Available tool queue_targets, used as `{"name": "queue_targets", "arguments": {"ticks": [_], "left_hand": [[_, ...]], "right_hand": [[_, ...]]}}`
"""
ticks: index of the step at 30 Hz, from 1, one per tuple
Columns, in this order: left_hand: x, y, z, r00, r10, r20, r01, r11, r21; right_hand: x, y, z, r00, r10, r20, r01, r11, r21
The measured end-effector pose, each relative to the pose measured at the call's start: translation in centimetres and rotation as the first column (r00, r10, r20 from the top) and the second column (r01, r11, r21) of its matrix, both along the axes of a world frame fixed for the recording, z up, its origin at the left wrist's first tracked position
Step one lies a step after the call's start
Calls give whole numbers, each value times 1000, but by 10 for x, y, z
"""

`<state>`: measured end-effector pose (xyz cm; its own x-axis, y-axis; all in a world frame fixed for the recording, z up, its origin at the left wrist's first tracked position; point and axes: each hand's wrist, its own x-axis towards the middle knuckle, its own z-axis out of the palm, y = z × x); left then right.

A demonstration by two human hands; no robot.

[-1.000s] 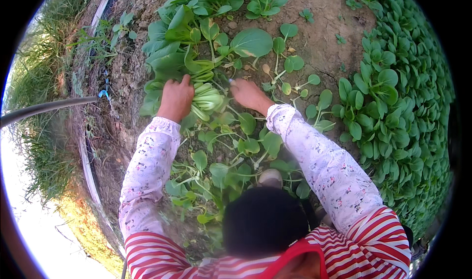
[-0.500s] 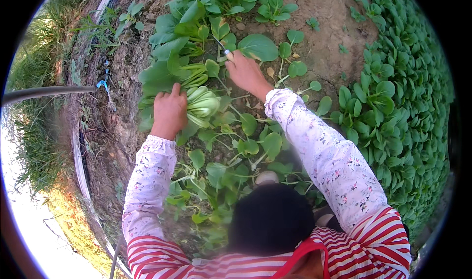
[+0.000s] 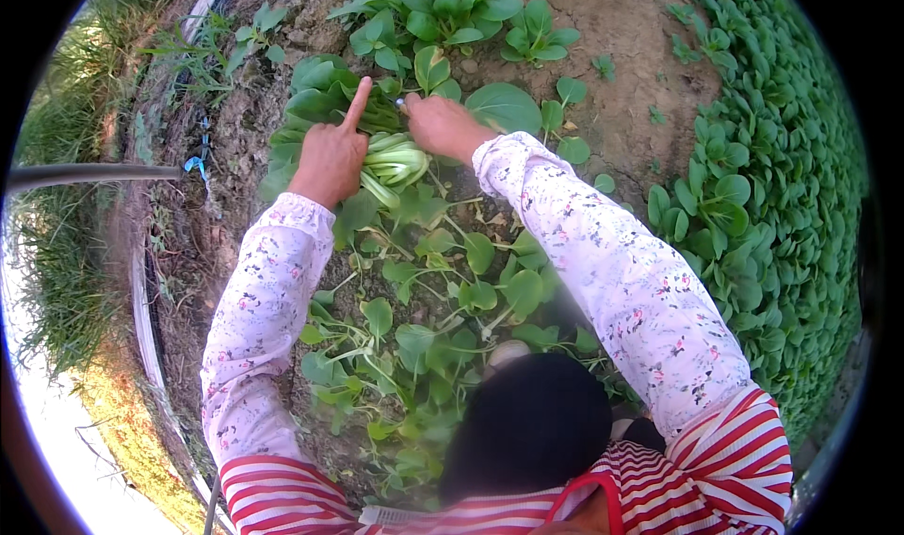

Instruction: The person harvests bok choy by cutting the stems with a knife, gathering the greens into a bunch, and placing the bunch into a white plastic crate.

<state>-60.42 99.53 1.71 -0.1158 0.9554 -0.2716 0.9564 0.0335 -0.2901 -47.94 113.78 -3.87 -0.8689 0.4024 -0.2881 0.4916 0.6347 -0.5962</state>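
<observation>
A bundle of pale-stemmed bok choy (image 3: 395,161) lies on the ground in front of me, its dark leaves spreading to the left. My left hand (image 3: 331,156) is over these greens, index finger stretched forward, the other fingers folded against the leaves and partly hidden. Close on its right, my right hand (image 3: 444,125) is closed round a small knife (image 3: 400,104); only a bit of its light-and-blue handle end shows, and the blade is hidden among the leaves. A yellow-edged leaf (image 3: 431,68) stands just beyond that hand.
Rooted bok choy plants (image 3: 443,8) grow farther ahead. Loose trimmed leaves (image 3: 414,342) litter the soil nearer me. A dense green bed (image 3: 782,224) runs along the right. At left are a dark pipe (image 3: 94,175) with a blue tie and a pale edging strip (image 3: 143,299).
Both hands have moved forward, the right one also leftward, bringing them closer together. The knife blade, visible before, is now hidden by leaves. My left index finger reaches farther out.
</observation>
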Motion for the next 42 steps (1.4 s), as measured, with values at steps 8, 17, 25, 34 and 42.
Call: {"name": "queue_targets", "arguments": {"ticks": [8, 17, 25, 34, 42], "left_hand": [[-74, 31, -14, 941, 230, 248, -130, 923, -363], [-84, 7, -17, 937, 192, 290, -111, 956, -273], [-74, -20, -29, 903, 230, 364, -172, 968, -185], [-56, -24, -28, 875, 236, 423, -226, 971, -75], [-51, -22, -31, 891, 243, 382, -230, 970, -80]], "right_hand": [[7, 5, -25, 940, -294, -171, 253, 941, -224], [-11, -8, -61, 897, -425, -120, 369, 870, -327], [9, -19, -48, 961, -277, 19, 258, 864, -432], [35, -29, -32, 933, -357, -34, 325, 883, -339], [31, -36, -29, 941, -335, 42, 331, 891, -309]]}}
